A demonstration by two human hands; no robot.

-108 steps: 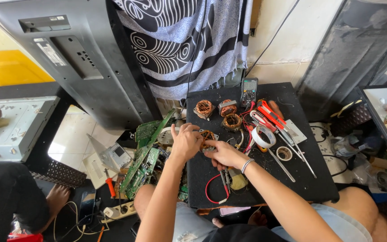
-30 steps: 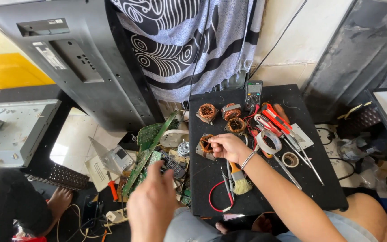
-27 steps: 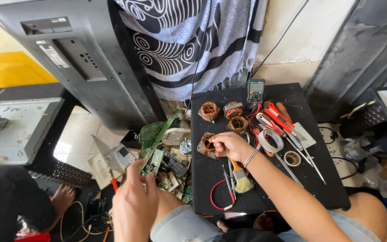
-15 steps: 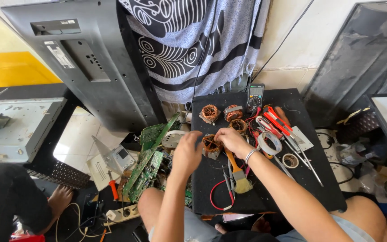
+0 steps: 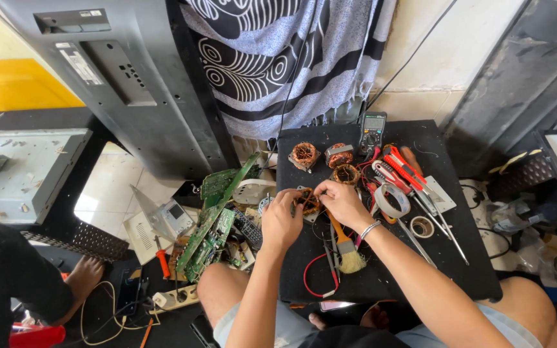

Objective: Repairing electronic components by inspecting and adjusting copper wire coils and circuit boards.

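A small motor coil point(image 5: 307, 201), copper-wound and brownish, is being gripped between closed left hand point(image 5: 281, 222) and right hand point(image 5: 342, 203); a brush point(image 5: 345, 250) is lying at 5 o'clock.

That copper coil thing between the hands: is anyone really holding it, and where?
Yes. Both hands hold the small copper coil over the black mat: the left hand grips its left edge, the right hand its right edge.

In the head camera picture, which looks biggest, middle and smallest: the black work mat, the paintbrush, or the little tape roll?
1. Black work mat
2. Paintbrush
3. Little tape roll
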